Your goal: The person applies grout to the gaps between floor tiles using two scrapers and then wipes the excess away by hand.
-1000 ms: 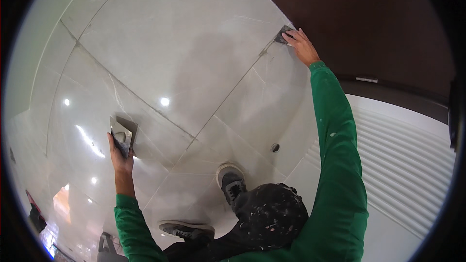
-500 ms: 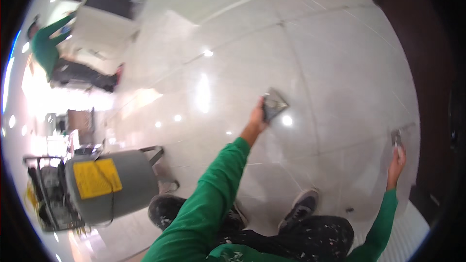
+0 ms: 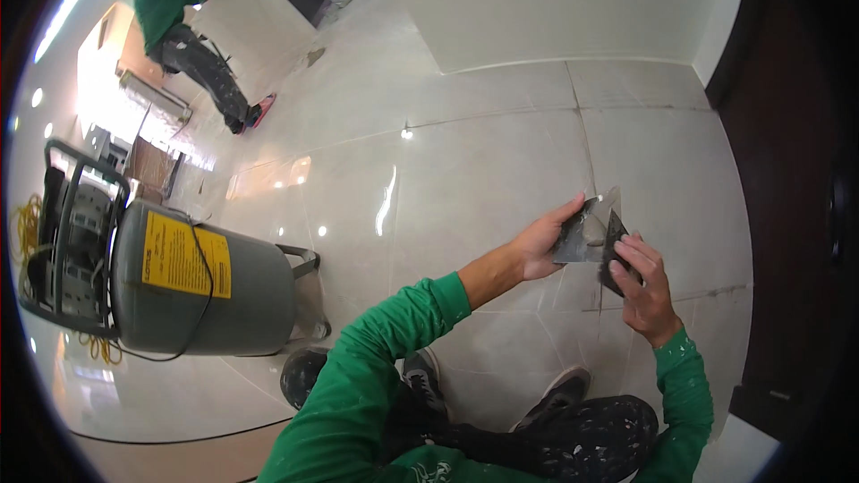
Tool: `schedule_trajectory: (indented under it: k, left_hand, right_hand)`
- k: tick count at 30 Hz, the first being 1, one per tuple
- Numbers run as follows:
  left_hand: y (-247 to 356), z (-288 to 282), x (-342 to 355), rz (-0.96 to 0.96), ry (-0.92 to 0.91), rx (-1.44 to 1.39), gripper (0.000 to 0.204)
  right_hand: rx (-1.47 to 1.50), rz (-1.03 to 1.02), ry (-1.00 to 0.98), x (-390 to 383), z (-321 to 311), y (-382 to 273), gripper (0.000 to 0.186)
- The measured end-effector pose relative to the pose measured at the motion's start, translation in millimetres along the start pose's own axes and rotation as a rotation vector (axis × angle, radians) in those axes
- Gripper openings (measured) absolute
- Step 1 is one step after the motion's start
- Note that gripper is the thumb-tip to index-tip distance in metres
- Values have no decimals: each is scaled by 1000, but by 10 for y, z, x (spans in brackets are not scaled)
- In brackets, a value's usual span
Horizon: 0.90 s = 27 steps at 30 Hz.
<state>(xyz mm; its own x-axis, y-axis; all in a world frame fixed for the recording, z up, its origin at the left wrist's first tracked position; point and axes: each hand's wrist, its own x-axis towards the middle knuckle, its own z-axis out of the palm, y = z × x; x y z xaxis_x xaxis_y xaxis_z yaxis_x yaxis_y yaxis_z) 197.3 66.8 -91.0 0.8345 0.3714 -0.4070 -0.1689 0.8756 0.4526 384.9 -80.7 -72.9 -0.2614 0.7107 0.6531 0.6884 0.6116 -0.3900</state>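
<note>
My left hand (image 3: 539,249) is closed on the near left edge of a flat grey plate (image 3: 573,243), thumb on top. A lump of grey paste (image 3: 594,227) lies on the plate. In my right hand (image 3: 646,291) is a dark flat scraper (image 3: 612,258), pinched between thumb and fingers. Its blade stands tilted against the plate's right side, beside the paste. Both tools are held above the tiled floor, in front of my right foot. Part of the scraper is hidden behind my right fingers.
Dark joint lines cross the glossy grey tiles (image 3: 483,179). At left stands a grey air compressor tank (image 3: 259,255) with a yellow label. A dark brown door (image 3: 796,179) borders the right side. Far left, a person in green (image 3: 170,0) stands at a white panel.
My right hand has come up from the floor at the far right, bringing the scraper to the plate. My left hand has moved rightward with the plate. The view has turned.
</note>
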Motion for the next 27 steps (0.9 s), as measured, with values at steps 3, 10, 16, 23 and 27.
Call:
schedule_trajectory:
  k: [3,10,16,23,27]
  left_hand:
    - [93,103,-285,106,37,41,50]
    - [363,258,-543,255,78,187,52]
    - [662,151,-558,807,255,211,52]
    - [481,376,-373,1115,433,365,57]
    - [437,335,-243,1163,435,381,54]
  right_hand:
    - [-68,-2,-55,299,-2,-111,56]
    - [-306,331,-91,67,-89,194,55]
    - [732,1117,797,412,18,-223,28]
    - [1214,1153,795,902,156,-359,26]
    - [1181,1141,744,904,521,-170,24]
